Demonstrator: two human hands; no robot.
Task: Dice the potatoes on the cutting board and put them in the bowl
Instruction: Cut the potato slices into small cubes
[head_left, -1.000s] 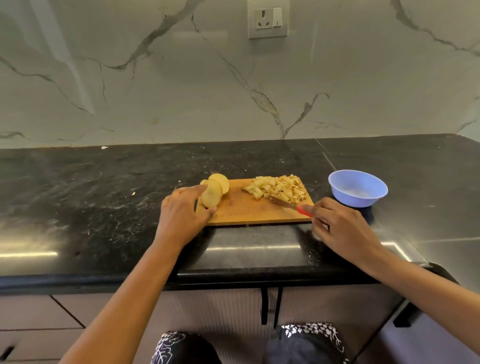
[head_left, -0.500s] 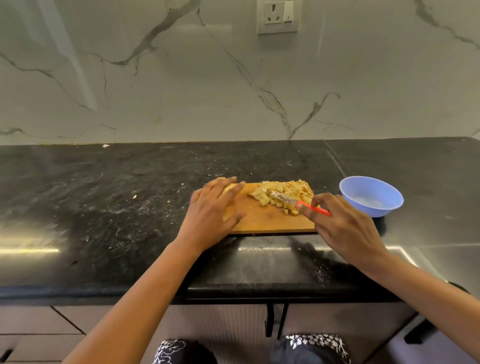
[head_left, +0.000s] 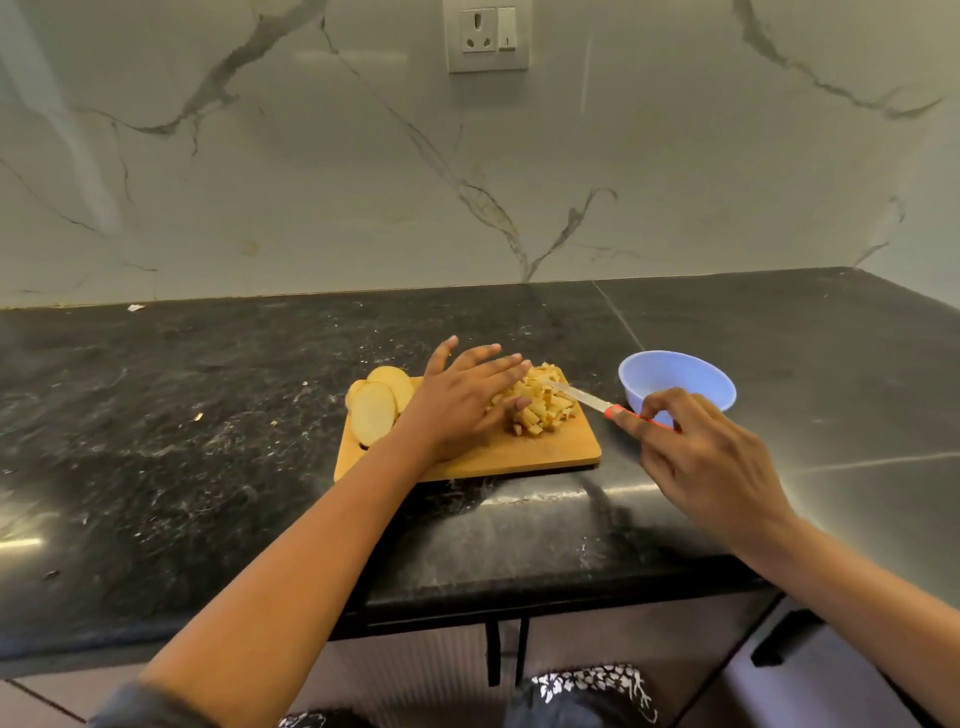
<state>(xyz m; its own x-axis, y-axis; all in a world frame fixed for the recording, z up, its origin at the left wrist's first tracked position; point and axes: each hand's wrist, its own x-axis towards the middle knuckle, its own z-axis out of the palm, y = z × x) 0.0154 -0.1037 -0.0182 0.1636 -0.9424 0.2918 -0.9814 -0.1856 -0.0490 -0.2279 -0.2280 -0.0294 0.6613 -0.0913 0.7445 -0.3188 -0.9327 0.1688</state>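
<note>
a black stone desk (head_left: 208, 441) with pale flecks runs under a white marble wall (head_left: 311, 182) veined in grey, and a socket plate (head_left: 488, 37) is set high in that wall. near the middle of the desk lies a wooden cutting board (head_left: 545, 449), its near edge close to the desk's front edge.

on the board's left end sit potato slices (head_left: 374, 410) – about 3 round ones, overlapping, the front one leaning on those behind. on the right half is a heap of diced potato (head_left: 540, 405), all of it on the board.

the left hand (head_left: 457, 402) lies across the middle of the board, palm down, its grip slack: the fingers are straight and spread over the left side of the heap, and the thumb touches the dice at the near side.

the right hand (head_left: 696, 457) is off the board's right edge, and its grip is closed round the red handle of a knife (head_left: 597, 402), with the forefinger laid along the handle. the blade points left and away, its tip resting on top of the heap.

a light blue bowl (head_left: 714, 392) stands upright on the desk just right of the board – behind the right hand's fingers, apart from the board.

below the desk front 2 dark cupboard handles (head_left: 506, 654) hang side by side.
</note>
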